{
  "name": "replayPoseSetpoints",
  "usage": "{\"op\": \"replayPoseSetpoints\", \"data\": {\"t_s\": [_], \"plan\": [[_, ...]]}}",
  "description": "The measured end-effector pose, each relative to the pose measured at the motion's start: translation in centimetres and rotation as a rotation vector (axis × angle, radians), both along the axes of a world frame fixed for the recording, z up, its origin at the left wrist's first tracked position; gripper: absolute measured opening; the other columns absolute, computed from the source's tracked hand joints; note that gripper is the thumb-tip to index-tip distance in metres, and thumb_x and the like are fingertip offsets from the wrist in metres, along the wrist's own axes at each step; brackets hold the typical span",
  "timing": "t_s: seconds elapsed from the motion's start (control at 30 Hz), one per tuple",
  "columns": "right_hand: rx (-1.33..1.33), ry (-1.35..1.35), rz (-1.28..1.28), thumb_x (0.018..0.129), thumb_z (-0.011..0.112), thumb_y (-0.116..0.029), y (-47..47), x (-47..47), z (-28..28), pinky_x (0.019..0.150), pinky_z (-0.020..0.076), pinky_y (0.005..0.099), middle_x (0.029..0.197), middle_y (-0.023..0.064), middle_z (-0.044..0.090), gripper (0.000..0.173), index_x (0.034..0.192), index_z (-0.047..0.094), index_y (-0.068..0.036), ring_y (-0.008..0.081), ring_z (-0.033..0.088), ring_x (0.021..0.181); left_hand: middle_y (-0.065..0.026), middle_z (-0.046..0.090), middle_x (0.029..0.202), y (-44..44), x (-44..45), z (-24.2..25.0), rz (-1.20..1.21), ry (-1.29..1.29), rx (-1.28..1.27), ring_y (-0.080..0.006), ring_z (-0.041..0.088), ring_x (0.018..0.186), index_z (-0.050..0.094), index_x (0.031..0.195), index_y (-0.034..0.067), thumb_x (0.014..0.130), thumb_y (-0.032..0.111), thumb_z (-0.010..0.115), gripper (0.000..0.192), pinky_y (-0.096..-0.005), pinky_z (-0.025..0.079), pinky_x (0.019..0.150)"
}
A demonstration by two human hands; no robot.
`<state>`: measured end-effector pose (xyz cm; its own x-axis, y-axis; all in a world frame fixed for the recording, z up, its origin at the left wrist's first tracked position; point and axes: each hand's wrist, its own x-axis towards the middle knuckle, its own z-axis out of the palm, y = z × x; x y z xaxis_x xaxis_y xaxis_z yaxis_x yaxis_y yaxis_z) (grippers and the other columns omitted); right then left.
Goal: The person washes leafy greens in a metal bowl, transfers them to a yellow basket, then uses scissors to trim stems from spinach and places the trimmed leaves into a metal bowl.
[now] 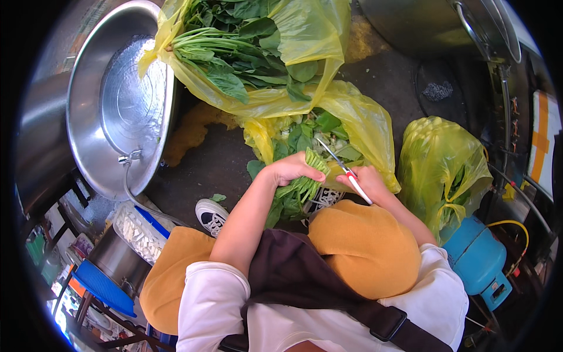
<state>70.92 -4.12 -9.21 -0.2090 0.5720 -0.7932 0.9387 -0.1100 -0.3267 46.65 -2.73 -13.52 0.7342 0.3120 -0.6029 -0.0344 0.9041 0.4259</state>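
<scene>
My left hand (pixel 291 170) grips a bunch of leafy greens (pixel 317 163), its stem ends up and its leaves hanging below the fist. Held in my right hand (pixel 368 180) is a small knife (pixel 342 163) with a white and red handle. Its blade points up and left, just right of the stems and apart from them. Beneath both hands, an opened yellow plastic bag (pixel 369 119) contains loose leaves and stem trimmings (pixel 327 127). Beyond it, a larger yellow bag (pixel 308 39) lies open around a heap of whole greens (pixel 233 53).
A wide metal basin (pixel 132 97) with a hose stands at left. Below it is a tub of white cut pieces (pixel 138 231). To the right are a tied yellow bag of greens (pixel 440 163), a blue gas cylinder (pixel 477 257) and a large metal pot (pixel 422 26).
</scene>
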Motion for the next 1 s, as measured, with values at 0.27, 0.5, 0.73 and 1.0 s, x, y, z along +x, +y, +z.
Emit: {"op": "replayPoseSetpoints", "data": {"t_s": [0.27, 0.5, 0.73, 1.0], "plan": [[0.370, 0.464, -0.136, 0.078, 0.075, -0.041, 8.2, -6.1, 4.7, 0.049, 0.0382, 0.0350, 0.055, 0.0122, 0.049, 0.045, 0.070, 0.053, -0.003, 0.0262, 0.042, 0.048, -0.0098, 0.064, 0.075, 1.3, -18.1, 20.2, 0.700, 0.468, 0.584, -0.0132, 0.060, 0.067, 0.058, 0.094, -0.004, 0.066, 0.013, 0.077, 0.038, -0.0241, 0.048, 0.062], [0.665, 0.846, 0.167, 0.074, 0.080, -0.035, 20.1, -18.8, 7.2, 0.070, 0.0491, 0.0328, 0.072, 0.0064, 0.061, 0.044, 0.099, 0.061, -0.004, 0.0206, 0.064, 0.071, -0.0031, 0.062, 0.088, 3.4, -28.7, 25.3, 0.704, 1.168, 0.876, -0.0064, 0.056, 0.078, 0.056, 0.110, -0.002, 0.081, 0.006, 0.068, 0.033, -0.0216, 0.044, 0.072], [0.466, 0.643, 0.255, 0.062, 0.084, -0.047, 24.6, -30.8, 0.8, 0.086, 0.0478, 0.0392, 0.106, 0.0209, 0.063, 0.083, 0.117, 0.048, 0.003, 0.0341, 0.060, 0.101, -0.0166, 0.059, 0.121, 6.5, -30.2, 12.6, 0.587, 1.622, 1.184, -0.0235, 0.058, 0.109, 0.044, 0.135, -0.001, 0.081, 0.025, 0.073, 0.066, -0.0342, 0.043, 0.098], [0.454, 0.867, -0.064, 0.065, 0.082, -0.019, 21.3, -24.7, 2.5, 0.072, 0.0489, 0.0337, 0.085, 0.0094, 0.064, 0.048, 0.100, 0.054, -0.003, 0.0211, 0.061, 0.075, -0.0208, 0.033, 0.146, 7.5, -14.5, 7.2, 1.099, 0.637, 0.777, -0.0283, 0.039, 0.131, 0.015, 0.147, -0.005, 0.075, 0.045, 0.078, 0.108, -0.0390, 0.029, 0.110]]}}
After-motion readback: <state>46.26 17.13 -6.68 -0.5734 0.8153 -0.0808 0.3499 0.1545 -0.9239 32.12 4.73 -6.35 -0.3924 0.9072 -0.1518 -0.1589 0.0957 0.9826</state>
